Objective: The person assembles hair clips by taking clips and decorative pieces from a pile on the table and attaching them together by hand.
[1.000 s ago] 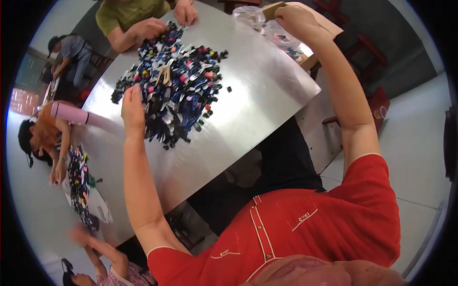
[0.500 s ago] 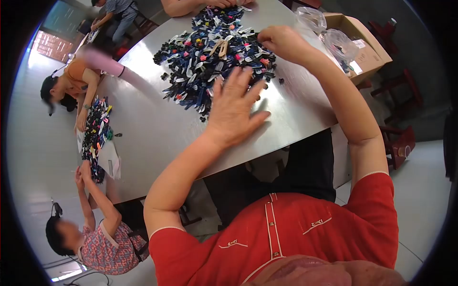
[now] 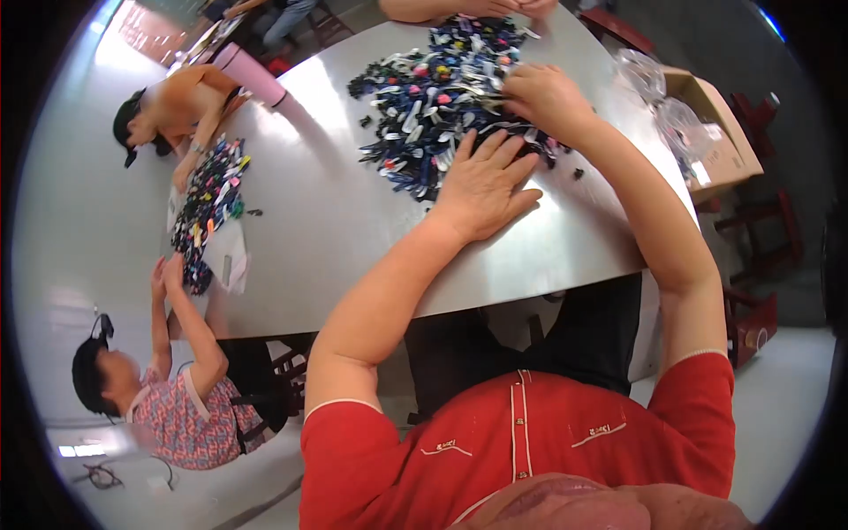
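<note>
A heap of small hair clips (image 3: 424, 115), mostly black, navy and white with a few pink, red and yellow bits, is spread on the metal table (image 3: 327, 221). My left hand (image 3: 490, 185) lies palm down at the heap's near edge, fingers spread and fingertips on the clips. At the right side of the heap, my right hand (image 3: 549, 104) has its fingers bent down against the clips. Its fingertips are partly hidden, so whatever they hold cannot be made out.
Another person's hands (image 3: 521, 7) rest at the heap's far end. Two people sit on the left by a second pile of clips (image 3: 208, 199). A pink bottle (image 3: 252, 75) stands near them. Right of the table, a cardboard box (image 3: 720, 132) holds clear plastic bags.
My right hand has come down onto the right side of the heap. My left hand has pressed closer against its near edge. The long beige clip no longer shows. The camera view has shifted.
</note>
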Tool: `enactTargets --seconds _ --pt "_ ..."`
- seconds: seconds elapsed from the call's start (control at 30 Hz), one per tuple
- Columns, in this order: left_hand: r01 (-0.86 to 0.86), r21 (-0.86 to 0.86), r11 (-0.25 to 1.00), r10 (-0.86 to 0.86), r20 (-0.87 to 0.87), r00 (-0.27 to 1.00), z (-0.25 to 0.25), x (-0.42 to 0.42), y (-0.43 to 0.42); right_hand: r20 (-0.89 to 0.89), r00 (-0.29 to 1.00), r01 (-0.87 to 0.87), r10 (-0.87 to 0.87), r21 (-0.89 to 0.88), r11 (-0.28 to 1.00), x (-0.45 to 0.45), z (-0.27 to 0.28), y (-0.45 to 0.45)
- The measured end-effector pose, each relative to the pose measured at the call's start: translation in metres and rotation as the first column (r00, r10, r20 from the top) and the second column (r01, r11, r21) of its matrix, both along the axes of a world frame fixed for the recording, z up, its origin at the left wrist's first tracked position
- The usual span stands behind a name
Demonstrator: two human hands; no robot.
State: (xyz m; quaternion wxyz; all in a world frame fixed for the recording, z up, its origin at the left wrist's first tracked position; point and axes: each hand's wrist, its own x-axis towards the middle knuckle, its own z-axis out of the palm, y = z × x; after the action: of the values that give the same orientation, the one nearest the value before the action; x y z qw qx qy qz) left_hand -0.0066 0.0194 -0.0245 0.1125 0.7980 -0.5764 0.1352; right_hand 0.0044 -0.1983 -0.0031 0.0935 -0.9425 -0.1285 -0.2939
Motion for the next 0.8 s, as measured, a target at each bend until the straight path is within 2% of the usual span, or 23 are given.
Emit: enactTargets --seconds 0.07,0.1,0.17,0.2,0.27,0.3,0.33,0.37,0.4,0.43,0.47,0.5,0.53,0.57,0.67,0.8 --pt "0.001 -0.067 0.998 -0.002 -0.004 1.0 0.001 0.005 0.001 -0.129 0.99 0.062 -0.063 -0.01 0.998 -0.013 0.008 -0.003" --pt "-0.009 -0.087 0.996 0.008 -0.011 1.0 0.0 0.008 0.001 -0.113 0.993 0.04 -0.041 -0.011 0.999 -0.019 0.009 -0.004" --pt "-0.014 -0.103 0.995 0.008 -0.056 0.998 0.004 0.012 0.003 -0.149 0.988 0.081 -0.049 0.218 0.973 -0.029 0.01 -0.004" --pt "-0.023 -0.107 0.994 0.018 -0.05 0.999 0.005 0.014 0.005 -0.143 0.989 0.07 -0.039 0.214 0.974 -0.032 0.011 0.0" --pt "0.074 -0.323 0.944 -0.147 -0.208 0.967 0.007 0.019 0.006 -0.23 0.972 0.163 -0.051 0.5 0.85 -0.037 0.011 0.005" --pt "0.086 -0.401 0.912 -0.176 -0.193 0.965 0.015 0.019 0.005 -0.241 0.97 0.161 -0.025 0.565 0.809 -0.041 0.015 0.01" --pt "0.082 -0.401 0.913 -0.172 -0.193 0.966 0.023 0.016 0.004 -0.241 0.97 0.157 -0.02 0.565 0.81 -0.042 0.014 0.013" --pt "-0.057 -0.431 0.9 -0.093 -0.319 0.943 0.029 0.012 0.004 -0.215 0.976 0.127 0.012 0.619 0.775 -0.042 0.013 0.016" --pt "-0.197 -0.442 0.875 -0.022 -0.443 0.896 0.032 0.01 0.004 -0.189 0.981 0.097 0.043 0.669 0.737 -0.042 0.011 0.018" --pt "-0.325 -0.459 0.827 -0.084 -0.673 0.735 0.028 0.009 -0.002 -0.191 0.981 0.096 0.046 0.67 0.736 -0.042 0.008 0.022" --pt "-0.329 -0.456 0.827 -0.08 -0.675 0.734 0.029 0.01 -0.005 -0.123 0.989 0.026 0.085 0.701 0.713 -0.041 0.004 0.025" --pt "-0.396 -0.469 0.789 -0.18 -0.793 0.581 0.033 0.011 -0.009 -0.052 0.991 -0.046 0.122 0.726 0.687 -0.04 0.001 0.028" --pt "-0.465 -0.466 0.753 -0.285 -0.868 0.407 0.037 0.013 -0.011 -0.052 0.991 -0.049 0.125 0.726 0.686 -0.04 0.0 0.031" --pt "-0.496 -0.416 0.762 -0.305 -0.906 0.292 0.041 0.013 -0.013 -0.063 0.989 -0.049 0.132 0.705 0.707 -0.042 -0.001 0.033" --pt "-0.569 -0.414 0.71 -0.347 -0.91 0.229 0.028 0.02 -0.022 -0.098 0.986 -0.029 0.138 0.704 0.709 -0.047 0.002 0.036" --pt "-0.598 -0.411 0.689 -0.347 -0.91 0.226 0.019 0.027 -0.027 -0.162 0.965 -0.008 0.207 0.769 0.639 -0.046 0.004 0.035"
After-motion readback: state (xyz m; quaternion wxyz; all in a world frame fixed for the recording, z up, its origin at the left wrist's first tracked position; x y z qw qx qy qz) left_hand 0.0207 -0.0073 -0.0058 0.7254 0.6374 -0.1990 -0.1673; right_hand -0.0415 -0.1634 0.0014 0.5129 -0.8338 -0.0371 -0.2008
